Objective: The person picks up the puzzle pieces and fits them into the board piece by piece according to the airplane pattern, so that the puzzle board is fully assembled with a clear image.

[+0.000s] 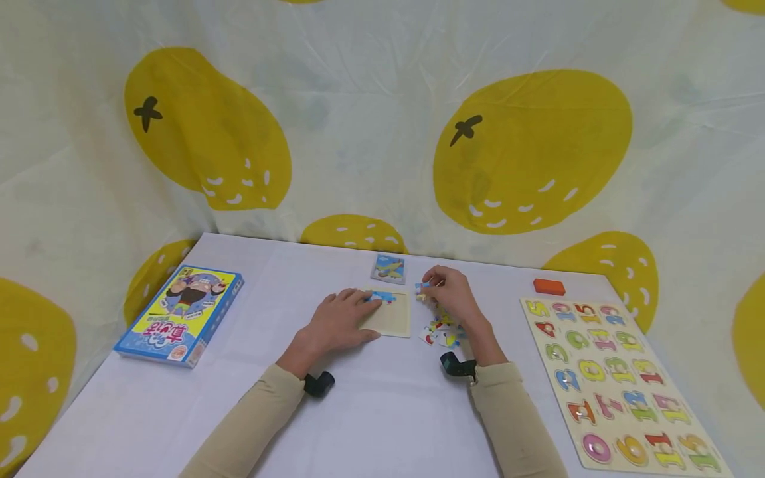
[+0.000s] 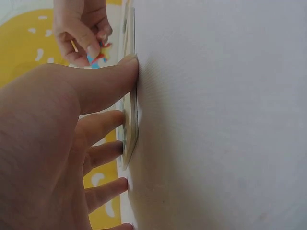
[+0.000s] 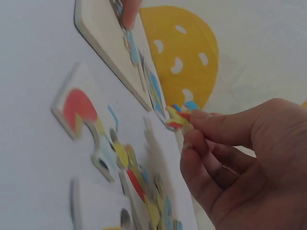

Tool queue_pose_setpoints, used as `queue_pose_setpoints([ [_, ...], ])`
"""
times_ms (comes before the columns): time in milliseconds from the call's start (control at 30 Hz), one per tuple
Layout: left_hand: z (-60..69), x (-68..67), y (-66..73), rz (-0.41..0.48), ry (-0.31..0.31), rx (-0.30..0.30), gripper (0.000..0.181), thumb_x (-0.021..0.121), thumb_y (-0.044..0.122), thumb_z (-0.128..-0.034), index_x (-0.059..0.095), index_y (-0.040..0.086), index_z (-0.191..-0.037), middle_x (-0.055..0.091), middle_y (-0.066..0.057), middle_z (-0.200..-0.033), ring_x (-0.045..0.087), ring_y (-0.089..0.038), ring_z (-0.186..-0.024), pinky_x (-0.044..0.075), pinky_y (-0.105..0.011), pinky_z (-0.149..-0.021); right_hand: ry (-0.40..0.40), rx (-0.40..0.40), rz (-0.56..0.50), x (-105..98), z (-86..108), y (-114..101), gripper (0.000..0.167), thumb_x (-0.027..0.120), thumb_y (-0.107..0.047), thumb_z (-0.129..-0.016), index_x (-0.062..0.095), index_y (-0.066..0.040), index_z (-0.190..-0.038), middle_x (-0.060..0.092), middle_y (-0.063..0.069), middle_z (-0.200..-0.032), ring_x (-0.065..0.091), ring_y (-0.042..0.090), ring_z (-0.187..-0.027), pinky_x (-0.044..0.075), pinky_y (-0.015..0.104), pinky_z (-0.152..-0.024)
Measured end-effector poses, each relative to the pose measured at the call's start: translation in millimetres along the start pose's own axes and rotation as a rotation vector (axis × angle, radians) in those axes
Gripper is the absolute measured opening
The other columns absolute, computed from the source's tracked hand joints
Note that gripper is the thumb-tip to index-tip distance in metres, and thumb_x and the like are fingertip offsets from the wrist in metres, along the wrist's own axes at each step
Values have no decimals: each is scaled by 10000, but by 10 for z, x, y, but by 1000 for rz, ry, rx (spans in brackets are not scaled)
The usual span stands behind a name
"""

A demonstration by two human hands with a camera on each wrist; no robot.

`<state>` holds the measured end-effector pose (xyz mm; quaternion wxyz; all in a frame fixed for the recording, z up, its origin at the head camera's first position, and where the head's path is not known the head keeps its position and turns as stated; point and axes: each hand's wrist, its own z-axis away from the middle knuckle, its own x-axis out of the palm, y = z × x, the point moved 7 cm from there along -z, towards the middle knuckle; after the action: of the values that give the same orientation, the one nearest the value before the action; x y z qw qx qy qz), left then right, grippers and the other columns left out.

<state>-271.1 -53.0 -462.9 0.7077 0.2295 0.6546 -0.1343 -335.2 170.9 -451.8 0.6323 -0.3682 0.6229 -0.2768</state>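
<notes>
My left hand [image 1: 342,320] rests on a shallow wooden puzzle tray [image 1: 396,325], fingers spread over its left side and thumb on the near edge. Blue puzzle pieces [image 1: 384,296] lie along the tray's far edge, partly under those fingers. Just right of the tray, my right hand [image 1: 453,296] pinches one puzzle piece [image 3: 178,116] between thumb and fingertips, held up off the table. The piece shows blue, yellow and red. Below that hand lies a loose pile of puzzle pieces [image 1: 441,330], some overlapping.
Behind the tray lies a small picture card [image 1: 388,268]. A blue and yellow box [image 1: 179,315] sits at the left. On the right are a wooden number board [image 1: 621,385] and a red block [image 1: 548,287]. A patterned curtain [image 1: 370,133] hangs behind the table.
</notes>
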Motion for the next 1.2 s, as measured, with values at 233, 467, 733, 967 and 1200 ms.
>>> queue_pose_setpoints([
  [233, -10, -5, 3, -4, 11, 6, 688, 571, 616, -916, 438, 291, -1508, 429, -15, -1558, 391, -277, -1430, 384, -556, -1118, -82, 11, -100, 229, -4, -79, 179, 746, -105, -876, 694, -16, -1023, 663, 128, -833, 661, 155, -628, 557, 253, -601],
  [467, -21, -15, 16, -4, 13, 8, 683, 576, 616, -915, 445, 294, -1503, 435, -7, -1553, 391, -268, -1433, 381, -552, -1126, -83, 71, -166, 356, -7, -43, 160, 730, -83, -878, 672, -3, -1003, 671, 95, -754, 647, 144, -570, 552, 259, -562],
  [733, -21, 24, 3, -3, -5, -12, 684, 584, 614, -911, 436, 312, -1507, 428, 5, -1559, 384, -262, -1442, 368, -551, -1139, -18, 142, -95, 433, 23, -110, 133, 728, -92, -861, 704, -1, -955, 659, 64, -681, 598, 113, -531, 495, 220, -529],
  [967, -13, 39, -5, -9, 7, -7, 686, 581, 616, -913, 434, 308, -1509, 434, 1, -1553, 389, -263, -1435, 370, -553, -1137, 63, 109, 72, 458, 27, -220, 100, 735, -80, -829, 714, -13, -900, 641, 64, -691, 545, 135, -577, 422, 225, -513],
  [1200, -5, -8, 12, 1, 14, 1, 675, 594, 598, -914, 455, 289, -1498, 448, -16, -1545, 403, -273, -1424, 371, -566, -1131, 58, 145, 150, 491, 23, -209, 114, 756, -117, -849, 700, -54, -925, 555, 59, -726, 498, 186, -640, 372, 247, -513],
])
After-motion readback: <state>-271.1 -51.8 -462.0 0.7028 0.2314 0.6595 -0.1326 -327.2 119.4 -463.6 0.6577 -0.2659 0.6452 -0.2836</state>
